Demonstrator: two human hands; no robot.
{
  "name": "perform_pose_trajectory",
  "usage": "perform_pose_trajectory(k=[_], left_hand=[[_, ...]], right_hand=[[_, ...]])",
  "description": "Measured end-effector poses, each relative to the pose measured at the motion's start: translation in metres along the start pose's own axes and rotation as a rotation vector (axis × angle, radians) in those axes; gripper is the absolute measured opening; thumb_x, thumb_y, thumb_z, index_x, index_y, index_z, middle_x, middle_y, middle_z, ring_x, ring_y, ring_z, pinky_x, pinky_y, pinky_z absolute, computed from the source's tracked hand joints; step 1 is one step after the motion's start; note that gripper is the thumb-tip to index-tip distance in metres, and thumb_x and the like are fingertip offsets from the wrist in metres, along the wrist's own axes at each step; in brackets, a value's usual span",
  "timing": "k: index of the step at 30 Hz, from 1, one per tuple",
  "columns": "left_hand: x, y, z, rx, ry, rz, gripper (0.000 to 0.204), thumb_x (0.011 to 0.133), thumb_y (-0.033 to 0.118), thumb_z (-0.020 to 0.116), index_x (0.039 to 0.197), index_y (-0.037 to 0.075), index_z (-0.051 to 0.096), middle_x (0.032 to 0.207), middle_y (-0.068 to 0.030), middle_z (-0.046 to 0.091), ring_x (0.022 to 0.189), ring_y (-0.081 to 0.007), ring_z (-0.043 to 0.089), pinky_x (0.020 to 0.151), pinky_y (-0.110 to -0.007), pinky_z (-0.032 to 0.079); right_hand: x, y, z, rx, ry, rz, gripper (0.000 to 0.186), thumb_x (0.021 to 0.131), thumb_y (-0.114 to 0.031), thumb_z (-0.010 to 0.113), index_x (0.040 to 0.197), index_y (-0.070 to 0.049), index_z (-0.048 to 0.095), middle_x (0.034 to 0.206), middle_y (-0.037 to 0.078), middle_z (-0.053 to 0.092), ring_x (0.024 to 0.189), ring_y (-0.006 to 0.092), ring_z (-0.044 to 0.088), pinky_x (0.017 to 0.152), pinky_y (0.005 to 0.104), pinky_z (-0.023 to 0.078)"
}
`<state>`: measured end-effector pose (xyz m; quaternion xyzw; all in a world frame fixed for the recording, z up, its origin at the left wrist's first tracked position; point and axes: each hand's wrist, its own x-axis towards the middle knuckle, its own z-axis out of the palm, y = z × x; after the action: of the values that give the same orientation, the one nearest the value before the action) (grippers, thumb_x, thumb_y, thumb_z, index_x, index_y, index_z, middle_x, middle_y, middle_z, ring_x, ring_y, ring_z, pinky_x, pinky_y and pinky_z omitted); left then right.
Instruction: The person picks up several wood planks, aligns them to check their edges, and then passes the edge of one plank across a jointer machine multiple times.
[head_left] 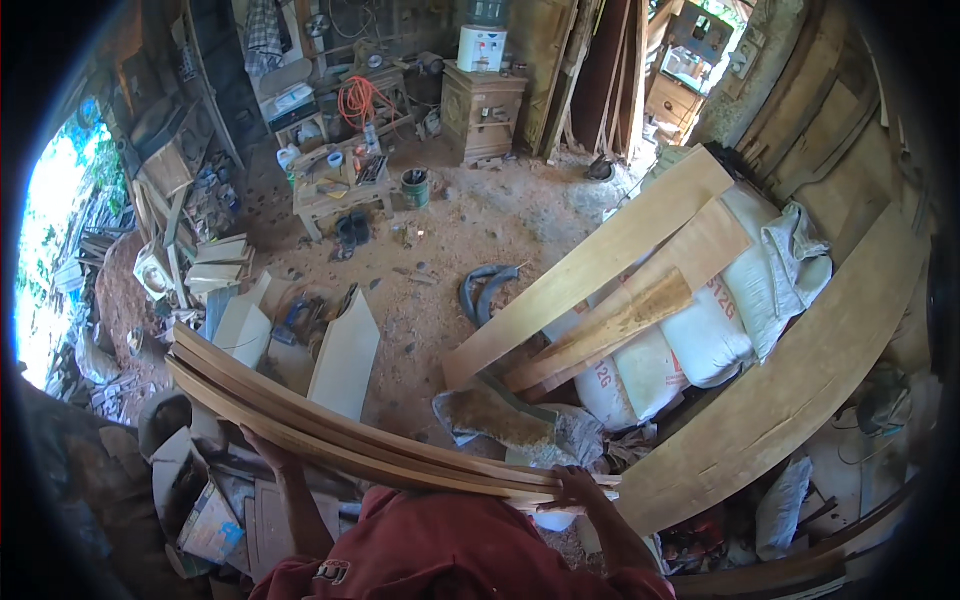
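Several long, narrow wooden boards [330,432] lie stacked together across the front of my body. They run from the left side to the lower middle, and their left end reaches farther from me. My left hand [268,447] supports the near edge of the stack toward that left end, its fingers partly hidden by the wood. Around the right end my right hand [578,488] is closed, fingers over the top boards. Just beyond the stack, a pale panel [345,355] with an angled end stands on the floor.
Wide planks [600,260] rest over filled white sacks [715,335] on the right. A long curved board [770,410] leans nearby. Black curved tubing [486,292] lies on the dirt floor. Farther back stand a low tool-covered table [318,198] and a wooden cabinet [484,115] bearing a water dispenser.
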<state>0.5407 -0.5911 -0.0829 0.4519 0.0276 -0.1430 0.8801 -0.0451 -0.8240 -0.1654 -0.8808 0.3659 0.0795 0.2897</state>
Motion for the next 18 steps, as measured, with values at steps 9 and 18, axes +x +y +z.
perform_pose_trajectory(k=[9, 18], left_hand=[[0.192, -0.107, 0.083, -0.159, -0.252, -0.136, 0.075, 0.100, 0.066, 0.029, 0.150, 0.011, 0.037, 0.138, -0.0149, 0.054, 0.126, -0.0297, 0.055, 0.108, -0.045, 0.045], [0.356, -0.156, 0.241, -0.339, -0.445, -0.294, 0.091, 0.093, 0.072, 0.045, 0.156, 0.010, 0.028, 0.144, -0.0264, 0.048, 0.128, -0.0392, 0.054, 0.115, -0.048, 0.039]], right_hand=[[0.163, -0.039, -0.026, 0.015, 0.121, 0.189, 0.102, 0.051, -0.067, 0.090, 0.128, -0.008, 0.058, 0.118, 0.022, 0.064, 0.117, 0.0439, 0.058, 0.100, 0.0527, 0.047], [0.294, -0.057, -0.066, -0.039, 0.209, 0.304, 0.102, 0.048, -0.059, 0.094, 0.130, -0.009, 0.058, 0.122, 0.021, 0.063, 0.114, 0.0431, 0.059, 0.099, 0.0528, 0.047]])
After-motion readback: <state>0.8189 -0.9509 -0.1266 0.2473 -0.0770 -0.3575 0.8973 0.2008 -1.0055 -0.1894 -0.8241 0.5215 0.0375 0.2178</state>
